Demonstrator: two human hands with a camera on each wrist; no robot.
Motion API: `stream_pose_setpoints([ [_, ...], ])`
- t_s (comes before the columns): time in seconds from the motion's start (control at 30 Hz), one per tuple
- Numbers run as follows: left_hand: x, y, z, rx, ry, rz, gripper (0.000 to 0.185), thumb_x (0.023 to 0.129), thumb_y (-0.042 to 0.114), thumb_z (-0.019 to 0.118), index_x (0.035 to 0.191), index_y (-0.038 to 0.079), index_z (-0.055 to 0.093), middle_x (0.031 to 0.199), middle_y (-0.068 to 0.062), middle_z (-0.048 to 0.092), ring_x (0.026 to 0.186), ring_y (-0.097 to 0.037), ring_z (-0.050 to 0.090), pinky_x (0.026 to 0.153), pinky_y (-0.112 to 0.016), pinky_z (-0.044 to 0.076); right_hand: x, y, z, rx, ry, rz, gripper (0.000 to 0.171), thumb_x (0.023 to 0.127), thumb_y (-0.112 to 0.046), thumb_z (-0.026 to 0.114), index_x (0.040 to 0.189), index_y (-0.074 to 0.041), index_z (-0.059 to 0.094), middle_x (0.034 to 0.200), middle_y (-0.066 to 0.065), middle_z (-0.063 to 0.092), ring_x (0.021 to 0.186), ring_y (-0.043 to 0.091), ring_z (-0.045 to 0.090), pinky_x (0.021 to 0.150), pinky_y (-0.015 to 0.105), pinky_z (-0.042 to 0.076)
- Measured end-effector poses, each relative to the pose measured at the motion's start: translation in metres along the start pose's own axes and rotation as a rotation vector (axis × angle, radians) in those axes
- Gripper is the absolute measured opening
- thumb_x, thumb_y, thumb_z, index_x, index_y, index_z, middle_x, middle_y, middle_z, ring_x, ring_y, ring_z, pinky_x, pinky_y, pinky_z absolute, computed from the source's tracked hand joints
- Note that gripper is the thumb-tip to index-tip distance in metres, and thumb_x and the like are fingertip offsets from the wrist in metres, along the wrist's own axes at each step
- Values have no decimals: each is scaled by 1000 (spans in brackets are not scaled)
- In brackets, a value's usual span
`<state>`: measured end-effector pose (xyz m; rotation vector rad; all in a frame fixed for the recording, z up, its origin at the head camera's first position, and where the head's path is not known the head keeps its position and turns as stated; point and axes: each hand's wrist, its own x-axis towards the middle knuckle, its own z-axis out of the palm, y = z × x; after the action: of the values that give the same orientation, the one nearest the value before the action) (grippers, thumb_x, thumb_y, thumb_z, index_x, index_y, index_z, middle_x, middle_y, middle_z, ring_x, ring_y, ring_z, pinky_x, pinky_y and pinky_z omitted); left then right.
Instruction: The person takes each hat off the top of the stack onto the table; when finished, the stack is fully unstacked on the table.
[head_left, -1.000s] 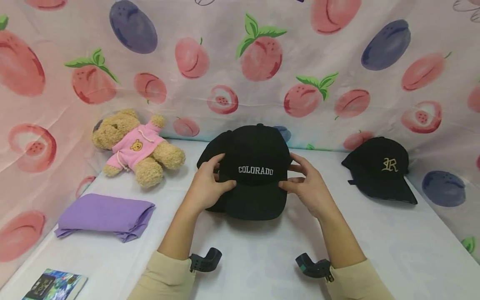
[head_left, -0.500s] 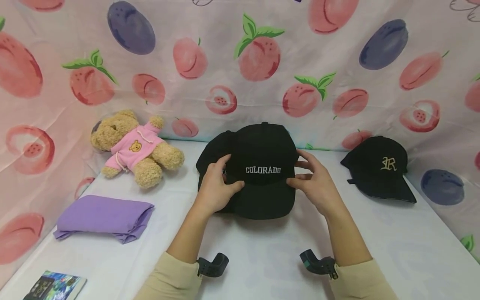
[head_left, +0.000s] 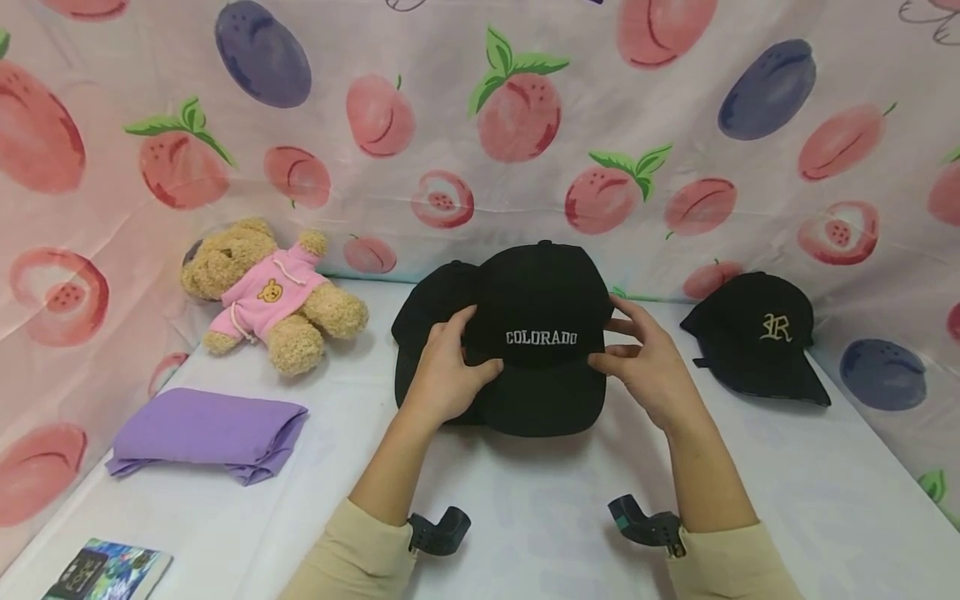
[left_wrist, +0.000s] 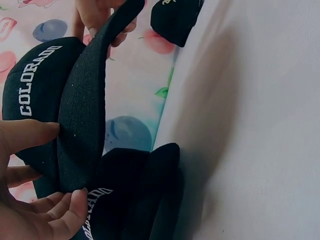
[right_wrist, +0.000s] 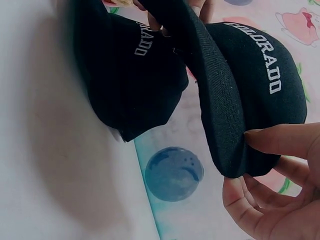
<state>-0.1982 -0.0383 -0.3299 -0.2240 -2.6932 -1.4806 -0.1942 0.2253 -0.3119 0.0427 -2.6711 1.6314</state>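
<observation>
Lying far left: teddy bear (head_left: pixel 273 293), purple cloth (head_left: pixel 208 433). Left hand (head_left: pixel 448 377) pinching COLORADO cap (head_left: pixel 543 333) brim, held above second cap (head_left: pixel 429 312) mid-table (head_left: pixel 525 533). Right hand (head_left: pixel 648 371) pinching opposite brim edge. Third cap (head_left: pixel 757 337) far right.

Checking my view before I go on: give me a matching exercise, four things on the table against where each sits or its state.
Things:
1. COLORADO cap
2. teddy bear
3. purple cloth
4. cap with gold letters

Places or states:
A. folded, front left
B. far right, lying alone
C. held at both sides of the brim by left hand and right hand
D. back left, in a pink top

Pairs: 1-C, 2-D, 3-A, 4-B
</observation>
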Motion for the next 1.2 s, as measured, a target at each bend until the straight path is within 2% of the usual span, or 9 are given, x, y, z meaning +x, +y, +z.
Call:
stream_pose_setpoints([
  [0.1,-1,2,1,6,-6,1,81,90,25,77,160,18,38,134,-14,50,104,-26,52,89,-41,46,-2,1,-2,-2,4,-5,88,94,-10,71,165,-31,25,158,16,45,116,30,61,96,35,52],
  [0.23,-1,4,3,9,1,6,80,89,25,78,159,19,38,130,-13,50,101,-25,50,84,-40,44,-2,1,-6,-3,8,-8,88,94,-10,71,165,-32,25,158,15,45,118,31,60,100,41,51],
  [0.53,2,11,16,-25,-11,15,81,90,25,78,160,19,38,138,-14,49,108,-27,52,92,-43,47,-8,4,-19,-18,31,-12,90,94,-10,72,165,-35,24,159,16,45,123,33,60,100,43,50],
  [0.73,7,16,23,-26,-10,24,81,90,24,78,160,19,38,139,-14,49,106,-27,53,91,-43,48,-5,7,-27,-56,51,-47,91,93,-10,73,165,-32,24,156,17,48,112,25,64,88,23,52],
  [0.83,10,18,28,-32,-21,31,81,90,23,78,160,19,37,140,-14,49,107,-27,53,91,-43,48,-4,9,-31,-78,61,-51,92,92,-8,73,166,-31,24,155,18,48,110,24,63,82,19,50],
  [0.93,13,20,32,-39,-23,36,81,90,23,78,160,18,38,138,-15,49,106,-27,52,90,-42,48,-3,10,-34,-100,66,-46,92,92,-7,73,166,-30,23,156,18,48,111,25,62,84,23,50],
  [1.2,19,25,42,-9,-32,58,80,91,23,77,160,18,37,139,-15,49,105,-27,52,92,-44,48,-3,14,-43,-141,68,-53,91,93,-8,71,167,-26,20,157,22,45,120,36,62,96,47,52],
])
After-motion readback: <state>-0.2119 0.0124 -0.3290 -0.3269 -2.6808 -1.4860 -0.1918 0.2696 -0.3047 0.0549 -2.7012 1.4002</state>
